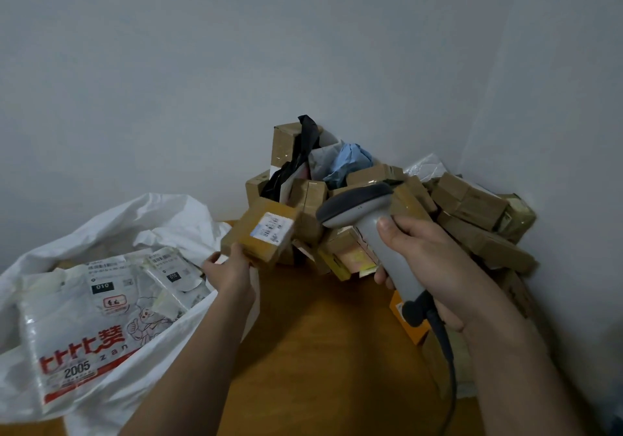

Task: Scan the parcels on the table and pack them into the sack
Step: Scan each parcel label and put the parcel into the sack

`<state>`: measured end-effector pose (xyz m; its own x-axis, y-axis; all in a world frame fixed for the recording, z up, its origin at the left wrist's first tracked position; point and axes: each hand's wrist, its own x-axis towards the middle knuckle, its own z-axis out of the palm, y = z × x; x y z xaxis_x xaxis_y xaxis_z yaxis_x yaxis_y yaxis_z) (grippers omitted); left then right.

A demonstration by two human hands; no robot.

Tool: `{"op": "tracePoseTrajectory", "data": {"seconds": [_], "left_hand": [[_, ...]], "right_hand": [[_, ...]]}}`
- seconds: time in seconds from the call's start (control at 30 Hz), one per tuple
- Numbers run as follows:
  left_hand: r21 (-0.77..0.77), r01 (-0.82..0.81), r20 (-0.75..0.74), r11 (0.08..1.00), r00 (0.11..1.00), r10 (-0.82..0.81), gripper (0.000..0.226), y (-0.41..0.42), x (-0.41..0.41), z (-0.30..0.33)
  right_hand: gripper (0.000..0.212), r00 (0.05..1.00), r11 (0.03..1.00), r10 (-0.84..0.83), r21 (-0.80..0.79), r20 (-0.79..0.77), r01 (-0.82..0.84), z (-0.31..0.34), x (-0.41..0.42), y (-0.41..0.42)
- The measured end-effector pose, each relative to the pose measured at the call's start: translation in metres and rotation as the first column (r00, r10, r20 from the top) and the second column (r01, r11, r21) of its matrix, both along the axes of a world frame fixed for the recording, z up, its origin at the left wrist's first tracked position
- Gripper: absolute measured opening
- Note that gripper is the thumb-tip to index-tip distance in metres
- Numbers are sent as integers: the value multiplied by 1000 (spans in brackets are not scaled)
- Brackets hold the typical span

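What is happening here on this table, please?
A person is scanning parcels. The left hand holds a small brown box with its label facing up, and the right hand grips a grey barcode scanner beside it. A pile of parcels waits in the corner, and the white sack on the left already contains several.

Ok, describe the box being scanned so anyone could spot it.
Start at the heap of brown boxes in the wall corner. At its left edge, the left hand holds up one small box, the only one with its white barcode label facing the scanner.
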<state>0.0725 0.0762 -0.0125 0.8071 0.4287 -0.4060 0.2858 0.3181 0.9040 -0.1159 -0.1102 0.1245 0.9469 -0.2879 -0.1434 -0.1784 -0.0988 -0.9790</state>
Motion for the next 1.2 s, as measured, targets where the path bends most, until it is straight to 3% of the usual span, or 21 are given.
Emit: {"op": "tracePoseTrajectory", "data": {"seconds": [0.2,0.33,0.47,0.6,0.7,0.87,0.93,1.03,1.1,1.2], "left_hand": [[42,-319,12,947,948,319,51,43,4,-1],[355,-237,-164,905,937,309,71,60,2,1],[458,-199,-133,866,948,288,59,53,2,-3],[507,-126,-43,853,984,171,46,17,1,-17],[522,40,-40,852,999,-23,41,-23,-8,-34],[474,345,-51,810,929,-366,29,-94,-46,-56],[444,577,-128,685,798,-589,25,-120,-62,-68],[379,868,-224,322,423,-878,38,-154,-87,-81],[431,899,-267,83,215,-939,56,-177,-105,-89],[615,743,-406,-263,12,-914,82,-212,-130,-104]], "right_hand": [[25,999,1000,22,18,-43,-22,-17,21,17],[24,997,998,41,56,-61,-37,-26,32,27],[24,996,998,-4,67,-90,10,-35,36,29],[20,983,988,-125,77,-137,137,-40,24,17],[23,954,968,-245,5,-174,250,-49,8,-7],[27,886,905,-417,-2,-203,425,-65,-29,-61],[27,866,885,-455,4,-208,466,-68,-43,-80],[27,852,871,-477,15,-218,491,-72,-57,-109],[24,848,867,-478,30,-230,497,-74,-65,-128],[20,860,874,-454,70,-233,480,-81,-78,-158]]}}
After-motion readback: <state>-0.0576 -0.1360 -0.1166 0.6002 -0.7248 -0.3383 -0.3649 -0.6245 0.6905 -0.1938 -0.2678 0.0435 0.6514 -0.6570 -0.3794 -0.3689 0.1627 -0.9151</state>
